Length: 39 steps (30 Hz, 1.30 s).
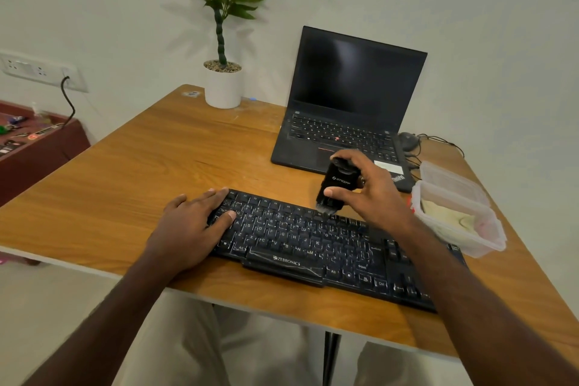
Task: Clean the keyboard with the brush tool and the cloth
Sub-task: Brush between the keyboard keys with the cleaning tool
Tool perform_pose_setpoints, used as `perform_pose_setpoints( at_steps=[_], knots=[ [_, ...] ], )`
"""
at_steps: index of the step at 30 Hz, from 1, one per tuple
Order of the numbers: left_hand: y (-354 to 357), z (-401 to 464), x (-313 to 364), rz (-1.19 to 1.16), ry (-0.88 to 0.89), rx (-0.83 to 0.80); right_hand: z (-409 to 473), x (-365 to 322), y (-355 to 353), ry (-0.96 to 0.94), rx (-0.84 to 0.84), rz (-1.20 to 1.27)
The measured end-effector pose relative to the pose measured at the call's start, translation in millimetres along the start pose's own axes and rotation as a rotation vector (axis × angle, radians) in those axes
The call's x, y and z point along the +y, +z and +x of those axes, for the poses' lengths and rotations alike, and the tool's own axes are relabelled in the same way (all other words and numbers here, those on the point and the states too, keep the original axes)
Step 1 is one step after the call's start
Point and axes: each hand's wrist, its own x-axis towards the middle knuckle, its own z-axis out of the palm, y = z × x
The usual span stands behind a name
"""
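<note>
Wood-grain table (131,166) with a soft sheen, matt black plastic keyboard (300,247), black plastic brush (336,188), clear plastic box (463,229) holding pale cloth (448,218), matt dark laptop (347,110), smooth white pot (223,88)

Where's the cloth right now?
In the head view, the pale cream cloth lies inside the clear plastic container at the right edge of the wooden table, just right of the black keyboard.
</note>
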Motion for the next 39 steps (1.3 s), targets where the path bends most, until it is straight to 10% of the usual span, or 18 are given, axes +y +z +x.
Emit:
perform_pose_setpoints(
  at_steps=[39],
  knots=[
    [-4.7, -1.9, 7.4, -0.017, -0.024, -0.014, -0.4, -1.0, 6.3, -0.023, -0.070, 0.063]
  ],
)
